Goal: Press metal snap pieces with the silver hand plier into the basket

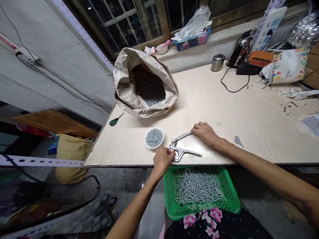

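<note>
A silver plier-like hand tool [183,149] lies on the pale wooden table [224,109] near its front edge. My right hand [205,132] rests on the tool's upper handle, fingers curled over it. At the tool's jaws my left hand [162,158] pinches a small piece, too small to name. Just left of the tool a small white dish [154,137] holds several small metal parts. Below the table edge, on my lap, a green plastic basket [171,202] holds a heap of similar metal parts.
A large open sack [129,83] of dark small parts stands at the back left. Green-handled scissors [116,120] lie beside it. A kettle [240,49], metal cup [218,62], orange box [259,59] and bags crowd the back right, with a black cord [231,89].
</note>
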A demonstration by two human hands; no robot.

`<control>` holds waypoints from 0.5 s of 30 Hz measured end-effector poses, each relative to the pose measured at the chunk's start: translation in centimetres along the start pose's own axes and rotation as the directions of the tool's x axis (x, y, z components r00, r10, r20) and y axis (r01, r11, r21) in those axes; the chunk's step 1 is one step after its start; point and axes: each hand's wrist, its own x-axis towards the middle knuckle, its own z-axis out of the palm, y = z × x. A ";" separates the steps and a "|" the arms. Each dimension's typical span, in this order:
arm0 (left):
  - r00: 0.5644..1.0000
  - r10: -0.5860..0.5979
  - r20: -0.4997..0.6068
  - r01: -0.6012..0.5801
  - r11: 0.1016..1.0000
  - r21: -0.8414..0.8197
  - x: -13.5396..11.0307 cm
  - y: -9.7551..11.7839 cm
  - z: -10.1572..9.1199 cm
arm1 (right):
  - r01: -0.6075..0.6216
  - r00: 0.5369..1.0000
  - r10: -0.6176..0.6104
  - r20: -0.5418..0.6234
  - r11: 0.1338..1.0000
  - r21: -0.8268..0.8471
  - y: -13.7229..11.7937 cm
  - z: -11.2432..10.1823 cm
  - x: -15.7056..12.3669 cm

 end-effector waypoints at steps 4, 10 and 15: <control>0.994 0.104 -0.027 -0.093 0.956 0.277 -0.9 2.0 -1.3 | -0.001 1.000 0.001 0.014 1.000 0.006 0.0 -0.1 0.1; 0.789 0.587 -0.180 -0.451 0.753 0.480 -7.9 4.6 -1.2 | 0.004 1.000 -0.004 -0.007 0.999 0.036 0.1 0.3 0.0; 0.829 0.496 -0.258 -0.366 0.831 0.419 -5.8 1.6 -3.2 | 0.001 0.999 0.001 -0.036 0.998 0.070 0.2 1.0 -0.2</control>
